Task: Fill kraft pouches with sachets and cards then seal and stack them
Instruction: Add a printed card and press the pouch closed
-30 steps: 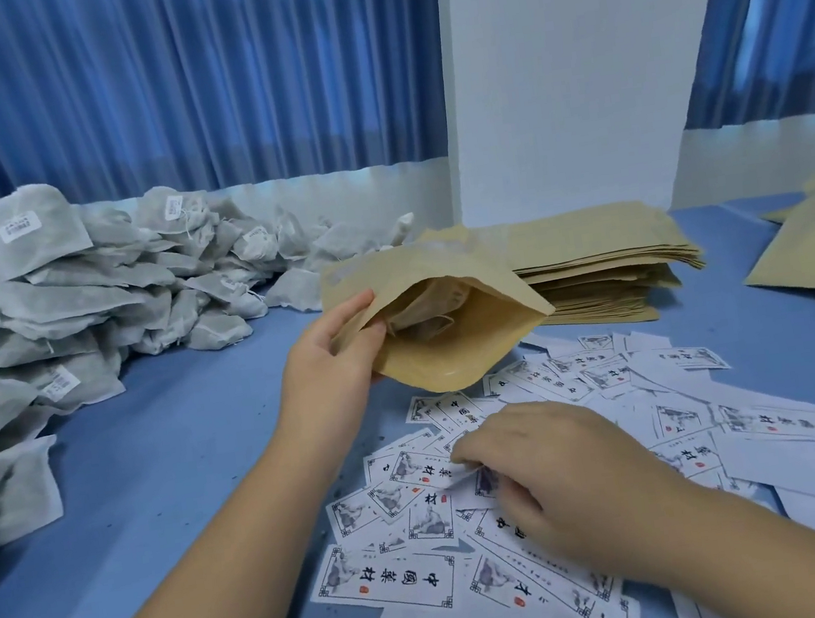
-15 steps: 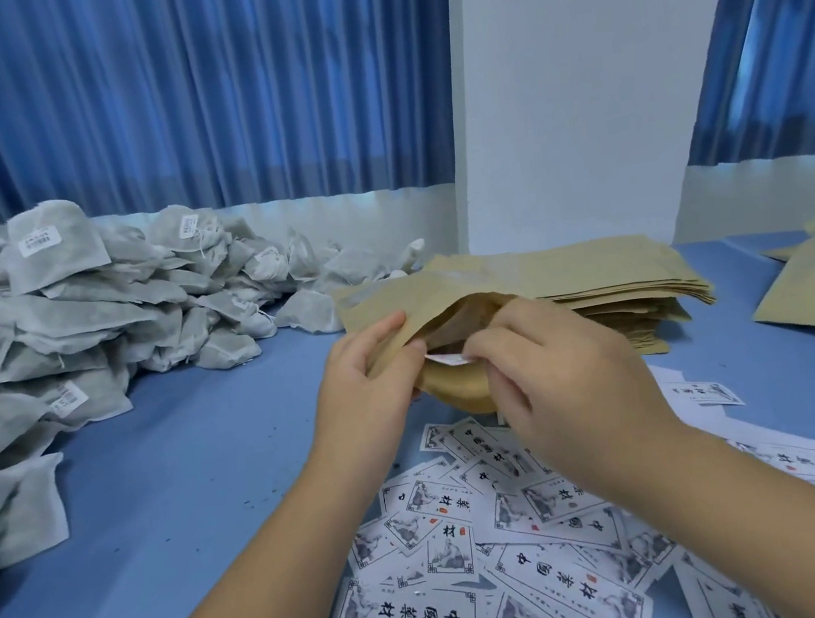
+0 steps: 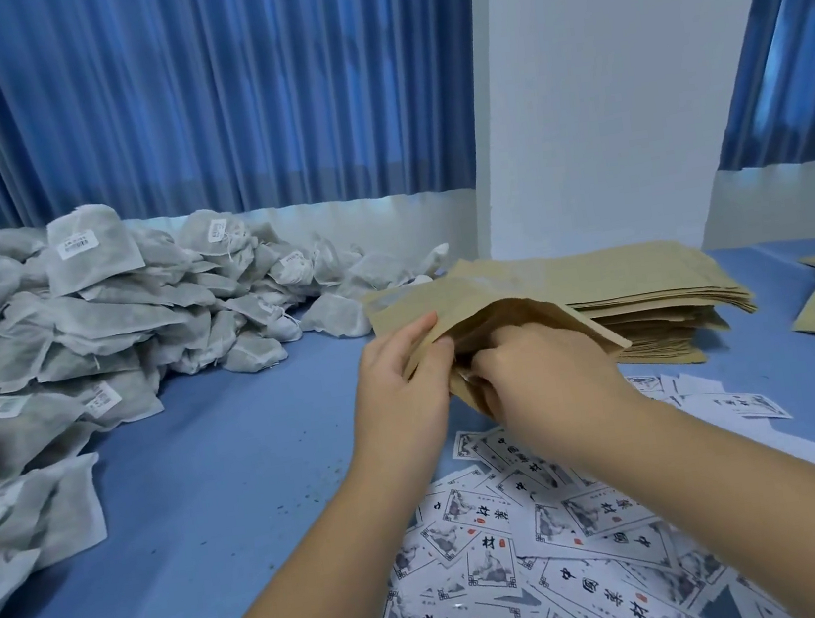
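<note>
Kraft pouch [image 3: 525, 314] held open just in front of pouch stack [image 3: 651, 287]. Left grip [image 3: 400, 387] pinches its mouth edge. Right grip [image 3: 543, 374] reaches inside; I cannot tell whether it is closed. I judge card going in; sealing, stacking to do. Sachets [image 3: 86, 325] heaped left of stack.

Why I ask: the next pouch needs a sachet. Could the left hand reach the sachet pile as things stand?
Probably not yet: the left hand grips the kraft pouch, holding its mouth for the right hand. Only bare table lies between it and the sachet pile, so once freed, likely yes.
</note>
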### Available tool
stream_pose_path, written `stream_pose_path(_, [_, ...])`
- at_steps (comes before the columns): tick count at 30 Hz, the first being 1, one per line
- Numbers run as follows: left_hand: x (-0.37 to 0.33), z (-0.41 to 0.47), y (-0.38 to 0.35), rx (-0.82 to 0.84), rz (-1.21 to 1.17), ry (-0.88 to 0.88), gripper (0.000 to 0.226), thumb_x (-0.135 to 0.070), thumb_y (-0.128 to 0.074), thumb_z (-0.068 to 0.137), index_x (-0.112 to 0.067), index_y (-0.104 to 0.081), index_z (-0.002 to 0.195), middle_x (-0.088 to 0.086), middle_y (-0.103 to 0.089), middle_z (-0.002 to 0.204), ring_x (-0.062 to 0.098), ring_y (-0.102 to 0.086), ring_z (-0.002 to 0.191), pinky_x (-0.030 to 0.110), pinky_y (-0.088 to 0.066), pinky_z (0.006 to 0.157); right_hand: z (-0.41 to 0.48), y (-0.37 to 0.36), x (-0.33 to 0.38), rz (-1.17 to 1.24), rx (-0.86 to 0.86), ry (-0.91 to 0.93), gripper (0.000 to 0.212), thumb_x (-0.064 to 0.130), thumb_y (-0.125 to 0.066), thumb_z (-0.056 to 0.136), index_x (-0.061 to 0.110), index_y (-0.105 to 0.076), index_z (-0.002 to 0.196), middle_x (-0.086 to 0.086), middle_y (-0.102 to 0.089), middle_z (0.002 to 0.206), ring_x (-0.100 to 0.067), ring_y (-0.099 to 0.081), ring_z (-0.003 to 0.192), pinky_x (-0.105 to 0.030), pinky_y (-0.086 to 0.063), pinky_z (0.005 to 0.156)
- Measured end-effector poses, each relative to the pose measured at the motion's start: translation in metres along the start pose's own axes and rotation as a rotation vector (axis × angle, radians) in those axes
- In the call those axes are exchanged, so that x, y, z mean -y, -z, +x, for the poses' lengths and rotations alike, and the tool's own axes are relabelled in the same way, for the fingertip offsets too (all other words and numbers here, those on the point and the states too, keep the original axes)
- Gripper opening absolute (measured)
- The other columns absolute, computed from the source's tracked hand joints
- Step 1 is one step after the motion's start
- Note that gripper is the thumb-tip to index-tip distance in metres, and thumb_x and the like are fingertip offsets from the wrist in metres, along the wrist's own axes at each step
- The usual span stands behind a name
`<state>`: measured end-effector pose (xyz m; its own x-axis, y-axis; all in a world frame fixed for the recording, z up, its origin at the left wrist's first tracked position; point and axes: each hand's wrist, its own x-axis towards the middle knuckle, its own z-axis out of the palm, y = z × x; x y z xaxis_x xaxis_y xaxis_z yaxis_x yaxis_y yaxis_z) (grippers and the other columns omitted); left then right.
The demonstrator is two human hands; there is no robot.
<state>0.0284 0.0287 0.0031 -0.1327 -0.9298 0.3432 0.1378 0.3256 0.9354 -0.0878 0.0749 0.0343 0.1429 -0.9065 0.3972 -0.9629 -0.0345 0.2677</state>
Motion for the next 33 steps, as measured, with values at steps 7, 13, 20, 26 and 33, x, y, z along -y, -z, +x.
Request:
stream_pose_path(7, [-0.002,0.0,0.0,-0.008,-0.01,-0.009,0.032,-0.042,-0.056,0.072,-0.042,-0.066,0.102,-0.009,-0.054,0.122,0.012,-0.057,0.115,0.043,-0.046,0.102,0.016,0.003,0.002,0.146,0.155,-0.041,0.015,0.017,-0.052,0.092,0.025,-0.043,0.082,0.006,-0.039,0.065,-0.02,-0.046,0.066,-0.029,-0.038,0.059])
stream_pose_path(13, [-0.001,0.003,0.005,-0.065,-0.016,-0.013,0.022,-0.028,-0.058,0.091,-0.038,-0.069,0.107,-0.008,-0.057,0.12,0.012,-0.06,0.11,0.045,-0.05,0.097,-0.005,0.01,0.0,0.141,0.037,-0.037,0.011,0.022,-0.047,0.092,0.021,-0.057,0.094,0.002,-0.054,0.092,-0.023,-0.057,0.088,-0.029,-0.043,0.062])
stream_pose_path(20, [-0.004,0.006,0.013,-0.09,0.005,-0.017,0.024,-0.029,-0.053,0.096,-0.033,-0.069,0.114,0.001,-0.063,0.12,0.017,-0.061,0.112,0.045,-0.047,0.1,-0.049,0.021,-0.03,0.21,-0.501,0.031,0.033,0.032,-0.076,0.073,0.018,-0.07,0.103,-0.007,-0.056,0.114,-0.029,-0.051,0.104,-0.042,-0.044,0.083])
stream_pose_path(26, [-0.009,0.005,0.019,-0.116,0.099,-0.066,0.025,-0.027,-0.05,0.097,-0.036,-0.071,0.106,0.003,-0.066,0.111,0.014,-0.061,0.103,0.039,-0.052,0.092,-0.047,0.01,-0.049,0.135,-0.283,0.053,0.06,0.033,-0.093,0.049,0.02,-0.074,0.104,-0.015,-0.05,0.139,-0.038,-0.048,0.128,-0.055,-0.04,0.093])
stream_pose_path(33, [-0.018,0.0,0.03,-0.097,1.205,-0.486,0.034,-0.032,-0.05,0.088,-0.031,-0.064,0.119,-0.003,-0.058,0.116,0.023,-0.053,0.099,0.033,-0.041,0.071,-0.045,-0.018,-0.054,0.108,-0.474,0.078,0.031,-0.005,-0.08,0.059,0.014,-0.074,0.084,-0.001,-0.07,0.102,-0.028,-0.063,0.076,-0.033,-0.046,0.063])
